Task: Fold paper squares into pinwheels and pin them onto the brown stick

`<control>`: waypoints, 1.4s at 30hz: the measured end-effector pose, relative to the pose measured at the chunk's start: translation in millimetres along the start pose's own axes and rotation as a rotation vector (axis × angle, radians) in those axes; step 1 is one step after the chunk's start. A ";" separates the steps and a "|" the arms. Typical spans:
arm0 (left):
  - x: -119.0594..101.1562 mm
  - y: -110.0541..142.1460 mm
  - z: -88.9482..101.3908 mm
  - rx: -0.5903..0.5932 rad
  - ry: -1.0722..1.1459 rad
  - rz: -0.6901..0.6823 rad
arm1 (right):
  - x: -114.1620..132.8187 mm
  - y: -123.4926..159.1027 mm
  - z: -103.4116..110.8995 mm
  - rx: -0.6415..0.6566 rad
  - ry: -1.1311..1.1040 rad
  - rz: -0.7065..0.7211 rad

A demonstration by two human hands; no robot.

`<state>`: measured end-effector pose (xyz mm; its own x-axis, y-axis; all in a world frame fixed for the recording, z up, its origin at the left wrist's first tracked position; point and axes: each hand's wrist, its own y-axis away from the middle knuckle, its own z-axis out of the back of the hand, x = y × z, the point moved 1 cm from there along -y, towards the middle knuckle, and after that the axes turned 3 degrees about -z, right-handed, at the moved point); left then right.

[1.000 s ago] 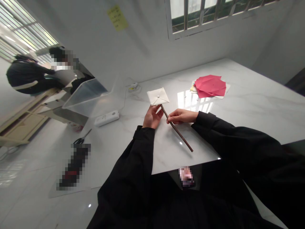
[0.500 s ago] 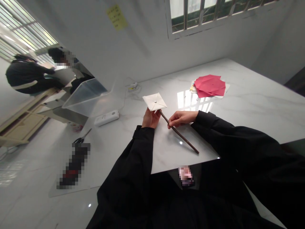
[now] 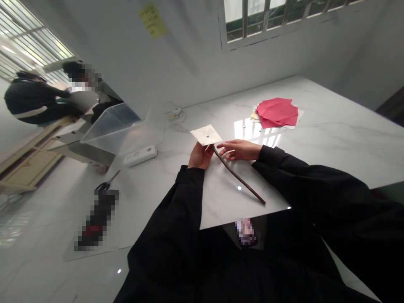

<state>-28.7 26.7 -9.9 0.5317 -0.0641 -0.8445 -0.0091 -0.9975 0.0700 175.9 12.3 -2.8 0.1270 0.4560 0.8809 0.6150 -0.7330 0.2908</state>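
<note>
Two hands: the fingers of the right hand [image 3: 240,150] lie straight and close together, tips just beside the brown stick [image 3: 241,182]. The fingers of the left hand [image 3: 199,156] curl around its upper end, under the pinned white paper square [image 3: 206,135]. A firm left grip best steadies the square above the marble table [image 3: 331,143].

Craft workroom, interior. A marble-topped work table [image 3: 334,143] carries red paper sheets [image 3: 277,112] and a power strip [image 3: 140,155]; scissors [image 3: 105,184] lie nearby, a yellow sticky note [image 3: 152,21] sits beside a barred window [image 3: 261,19], and two other people [image 3: 31,99] sit at left.
</note>
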 end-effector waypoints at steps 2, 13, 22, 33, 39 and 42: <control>1.8 -0.8 0.0 -0.005 -0.004 0.006 | 0.3 -1.7 -0.7 -0.046 -0.107 0.018; 10.1 -1.7 -6.3 0.003 -0.015 0.047 | 2.0 -3.6 -5.0 -0.183 -0.345 0.082; 12.1 -2.6 -7.6 0.048 -0.035 0.012 | -1.9 -6.9 -5.5 -0.170 -0.332 0.129; 16.5 -11.3 -2.1 -0.057 -0.226 -0.104 | 3.3 -7.1 6.0 -0.302 -0.275 0.211; 5.6 -11.8 0.6 -0.112 -0.231 -0.218 | 4.7 -7.6 16.7 -0.422 -0.069 0.318; 2.6 -5.5 -4.2 -0.069 -0.169 -0.136 | 3.2 -8.3 16.1 -0.422 0.003 0.350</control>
<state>-23.7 32.1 -10.3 0.3743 0.0612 -0.9253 0.1142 -0.9933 -0.0195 183.6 28.0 -8.4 0.2654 0.1470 0.9529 0.1708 -0.9798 0.1036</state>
